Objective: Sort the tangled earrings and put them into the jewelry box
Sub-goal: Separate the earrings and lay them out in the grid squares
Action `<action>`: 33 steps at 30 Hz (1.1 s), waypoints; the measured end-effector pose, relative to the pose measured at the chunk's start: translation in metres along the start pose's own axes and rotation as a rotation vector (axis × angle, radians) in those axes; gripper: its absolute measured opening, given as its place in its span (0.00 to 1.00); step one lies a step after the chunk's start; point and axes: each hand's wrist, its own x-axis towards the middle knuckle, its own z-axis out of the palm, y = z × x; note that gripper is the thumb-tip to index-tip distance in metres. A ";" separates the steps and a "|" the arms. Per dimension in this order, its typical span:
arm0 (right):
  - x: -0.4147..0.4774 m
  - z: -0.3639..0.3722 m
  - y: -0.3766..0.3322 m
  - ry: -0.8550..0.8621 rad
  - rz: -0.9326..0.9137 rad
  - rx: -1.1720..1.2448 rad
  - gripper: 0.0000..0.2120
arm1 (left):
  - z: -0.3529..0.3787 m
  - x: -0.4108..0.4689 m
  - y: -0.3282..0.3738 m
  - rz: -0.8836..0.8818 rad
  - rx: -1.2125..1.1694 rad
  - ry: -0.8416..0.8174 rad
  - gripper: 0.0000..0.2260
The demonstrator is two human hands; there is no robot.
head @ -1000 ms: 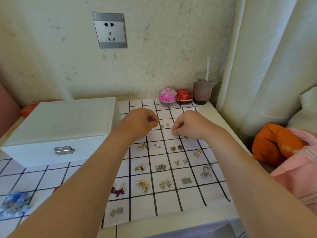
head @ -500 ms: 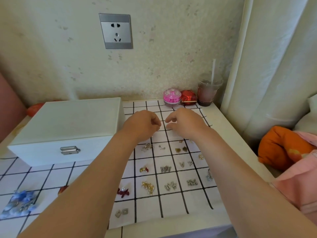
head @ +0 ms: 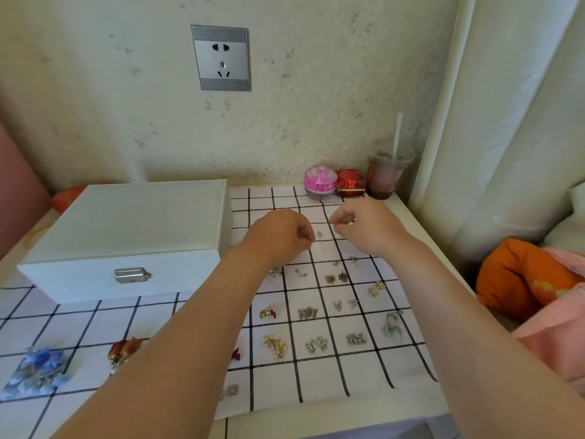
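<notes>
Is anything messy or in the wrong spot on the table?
Mostly tidy: earrings sit in pairs in the grid squares. The blue earrings lie heaped at the left edge, looking tangled. The jewelry box is shut.

Matt white jewelry box [head: 126, 229] with shiny metal clasp [head: 131, 275], checked cloth [head: 316, 381]

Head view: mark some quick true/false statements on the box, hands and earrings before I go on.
1. The white rectangular jewelry box is open. False: its lid is down.
2. Both hands, left and right, are at the far end of the black-gridded white cloth. True.
3. The gold hoop earrings are inside the box. False: they lie on the cloth.
4. A plastic cup with a straw stands by the wall. True.
</notes>
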 end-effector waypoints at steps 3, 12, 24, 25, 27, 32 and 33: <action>0.002 0.009 -0.005 -0.048 0.031 -0.081 0.05 | 0.001 -0.001 0.003 -0.003 0.017 -0.021 0.04; 0.004 0.003 -0.007 -0.062 0.057 0.042 0.18 | 0.006 -0.006 0.008 0.017 0.053 -0.094 0.06; -0.030 -0.028 0.023 -0.371 -0.027 0.061 0.14 | 0.007 0.001 0.023 -0.012 0.138 -0.144 0.06; -0.029 -0.028 0.024 -0.363 -0.026 0.066 0.13 | 0.007 0.002 0.024 -0.001 0.129 -0.141 0.06; -0.027 -0.027 0.025 -0.353 -0.016 0.058 0.12 | 0.008 0.002 0.027 0.028 0.119 -0.135 0.06; -0.023 -0.027 0.028 -0.294 0.020 0.016 0.08 | 0.015 0.004 0.031 0.078 0.128 -0.063 0.07; -0.023 -0.027 0.027 -0.280 0.025 0.009 0.07 | 0.015 0.005 0.031 0.081 0.106 -0.055 0.06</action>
